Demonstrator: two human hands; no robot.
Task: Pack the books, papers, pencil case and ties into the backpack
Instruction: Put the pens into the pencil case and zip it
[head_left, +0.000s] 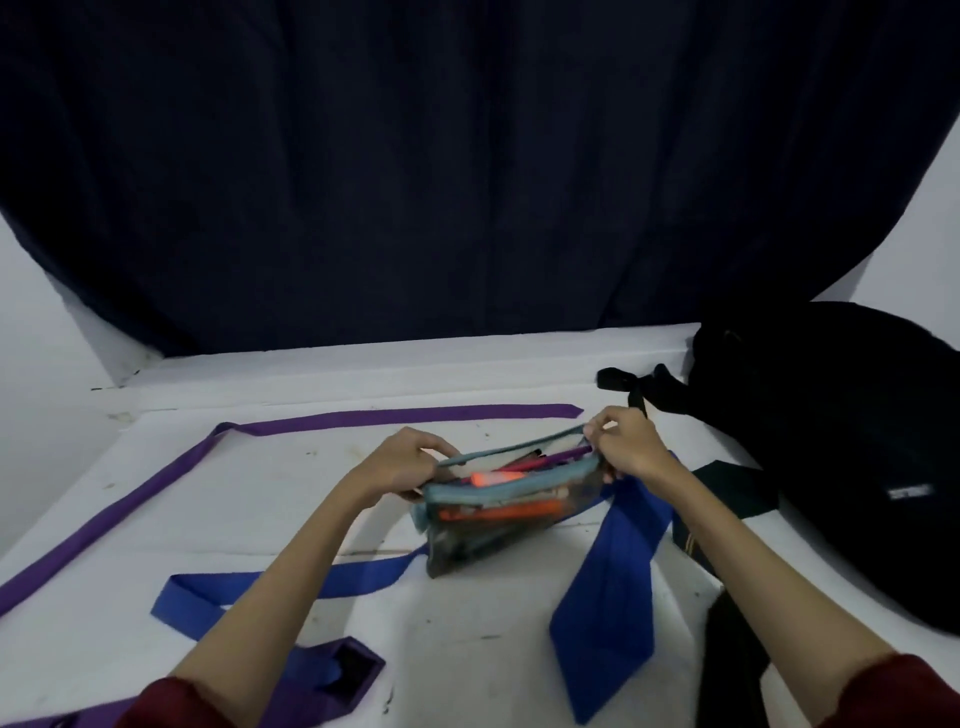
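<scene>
A see-through pencil case (498, 525) with a teal zip edge stands on the white table (260, 499), its top gaping and orange and dark pens showing inside. My left hand (402, 462) grips its left end. My right hand (626, 449) pinches the right end of the zip edge. A blue tie (615, 566) lies under and in front of the case. A purple tie (156, 483) runs along the table's back and left side. The black backpack (852, 457) sits at the right.
A dark green item (732, 493) lies between the backpack and the blue tie. A black strap (732, 670) hangs at the table's front right. A dark curtain (467, 182) covers the wall behind the table.
</scene>
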